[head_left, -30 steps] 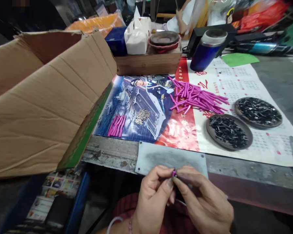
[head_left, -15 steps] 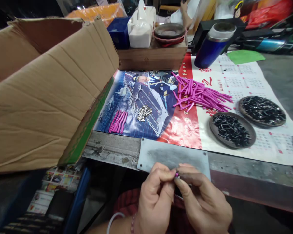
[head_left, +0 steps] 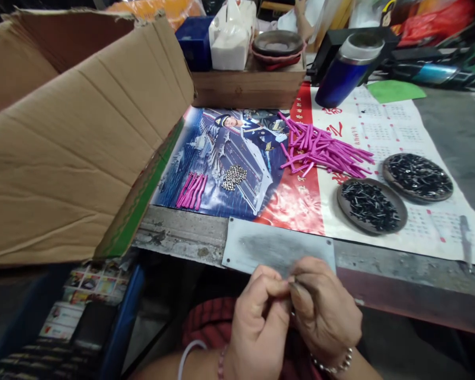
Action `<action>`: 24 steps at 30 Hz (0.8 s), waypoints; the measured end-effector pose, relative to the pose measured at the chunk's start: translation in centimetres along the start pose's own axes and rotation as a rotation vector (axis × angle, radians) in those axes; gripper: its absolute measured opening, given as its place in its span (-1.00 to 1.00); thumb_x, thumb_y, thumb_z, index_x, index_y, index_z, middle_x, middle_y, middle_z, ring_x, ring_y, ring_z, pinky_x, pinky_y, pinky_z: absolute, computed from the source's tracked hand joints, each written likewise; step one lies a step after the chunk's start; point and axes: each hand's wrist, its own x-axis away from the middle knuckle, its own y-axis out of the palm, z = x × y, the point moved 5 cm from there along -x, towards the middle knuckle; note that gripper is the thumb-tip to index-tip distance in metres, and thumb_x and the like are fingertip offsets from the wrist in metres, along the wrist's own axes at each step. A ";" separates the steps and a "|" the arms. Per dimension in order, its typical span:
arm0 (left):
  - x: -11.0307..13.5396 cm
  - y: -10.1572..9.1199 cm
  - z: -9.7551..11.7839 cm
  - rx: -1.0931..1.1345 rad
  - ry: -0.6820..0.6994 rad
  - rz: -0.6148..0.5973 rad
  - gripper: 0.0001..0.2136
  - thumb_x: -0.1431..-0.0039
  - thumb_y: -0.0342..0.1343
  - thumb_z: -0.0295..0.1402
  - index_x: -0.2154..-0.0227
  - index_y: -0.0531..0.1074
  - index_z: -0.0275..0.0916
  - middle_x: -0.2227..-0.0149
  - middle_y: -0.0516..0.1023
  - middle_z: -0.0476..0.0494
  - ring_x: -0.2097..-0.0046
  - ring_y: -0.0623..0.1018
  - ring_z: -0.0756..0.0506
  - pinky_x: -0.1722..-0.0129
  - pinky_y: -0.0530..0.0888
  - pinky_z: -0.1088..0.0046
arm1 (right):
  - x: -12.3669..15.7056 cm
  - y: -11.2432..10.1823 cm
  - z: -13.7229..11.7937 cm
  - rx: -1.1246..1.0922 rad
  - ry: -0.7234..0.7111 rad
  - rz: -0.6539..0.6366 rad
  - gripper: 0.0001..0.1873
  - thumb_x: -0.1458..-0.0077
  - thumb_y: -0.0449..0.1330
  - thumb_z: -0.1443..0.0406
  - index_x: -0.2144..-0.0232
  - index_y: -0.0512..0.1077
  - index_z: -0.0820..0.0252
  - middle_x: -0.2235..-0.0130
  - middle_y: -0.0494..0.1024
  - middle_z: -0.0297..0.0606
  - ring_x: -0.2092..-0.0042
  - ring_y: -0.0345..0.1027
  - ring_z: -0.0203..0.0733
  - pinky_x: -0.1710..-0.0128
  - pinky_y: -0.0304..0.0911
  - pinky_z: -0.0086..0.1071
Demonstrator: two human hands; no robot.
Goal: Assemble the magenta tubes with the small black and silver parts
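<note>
My left hand (head_left: 257, 322) and my right hand (head_left: 324, 311) meet fingertip to fingertip below the table's front edge, over my lap. Both are closed in a pinch on a small part between them; the hands hide it now. On the table lie a loose heap of pink tubes (head_left: 324, 150), a small bundle of pink tubes (head_left: 192, 190) and a cluster of small silver beads (head_left: 233, 176). Two round dishes (head_left: 342, 208) (head_left: 388, 182) hold small black pieces.
A big open cardboard box (head_left: 71, 137) fills the left. A poster and calendar sheet (head_left: 383, 132) covers the table. A wooden box (head_left: 247, 89) with a tissue pack, a blue flask (head_left: 346, 68) and a green sheet (head_left: 396, 91) stand at the back. A metal plate (head_left: 277, 245) lines the front edge.
Both hands have turned inward and closed tighter together; the pink tip seen between the fingers before is now covered. The view has shifted slightly.
</note>
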 end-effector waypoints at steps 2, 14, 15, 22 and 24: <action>0.0 0.0 0.0 -0.006 -0.005 0.004 -0.84 -0.39 0.05 -0.43 0.35 0.44 -0.22 0.31 0.35 -0.07 0.26 0.42 -0.05 0.21 0.42 0.46 | 0.2 -0.2 0.0 0.022 0.016 0.026 -0.71 -0.39 0.05 0.28 0.43 0.33 0.12 0.48 0.43 -0.29 0.42 0.37 -0.21 0.40 0.32 -0.34; 0.2 -0.5 0.3 -0.053 0.069 -0.002 -0.85 -0.40 0.02 -0.47 0.24 0.48 -0.22 0.26 0.42 -0.11 0.21 0.48 -0.07 0.17 0.47 0.42 | 0.5 1.3 0.1 -0.443 0.325 -0.230 -0.47 -0.46 -0.09 0.18 0.60 0.15 0.15 0.57 0.15 -0.41 0.56 0.09 -0.33 0.58 0.04 -0.44; 0.3 -0.5 0.3 -0.066 0.072 -0.007 -0.85 -0.40 0.01 -0.47 0.26 0.47 -0.22 0.26 0.41 -0.11 0.22 0.48 -0.07 0.17 0.47 0.42 | 0.4 1.1 0.0 -0.429 0.310 -0.231 -0.52 -0.45 -0.06 0.25 0.58 0.19 0.16 0.56 0.18 -0.41 0.54 0.13 -0.33 0.56 0.08 -0.45; 0.2 -0.8 0.1 -0.068 0.118 0.027 -0.82 -0.38 -0.01 -0.54 0.21 0.47 -0.19 0.24 0.39 -0.08 0.18 0.47 -0.06 0.13 0.44 0.45 | 0.4 0.4 -0.4 -0.274 0.251 -0.194 -0.85 -0.33 0.08 0.38 0.33 0.36 0.16 0.35 0.41 -0.32 0.33 0.37 -0.31 0.34 0.33 -0.51; 0.1 -0.8 0.1 -0.077 0.146 0.025 -0.81 -0.38 0.00 -0.55 0.16 0.47 -0.16 0.24 0.37 -0.05 0.19 0.47 -0.03 0.13 0.44 0.48 | 0.6 0.1 -0.6 -0.211 0.205 -0.181 -0.88 -0.35 0.08 0.35 0.27 0.39 0.17 0.30 0.44 -0.29 0.28 0.40 -0.29 0.28 0.37 -0.50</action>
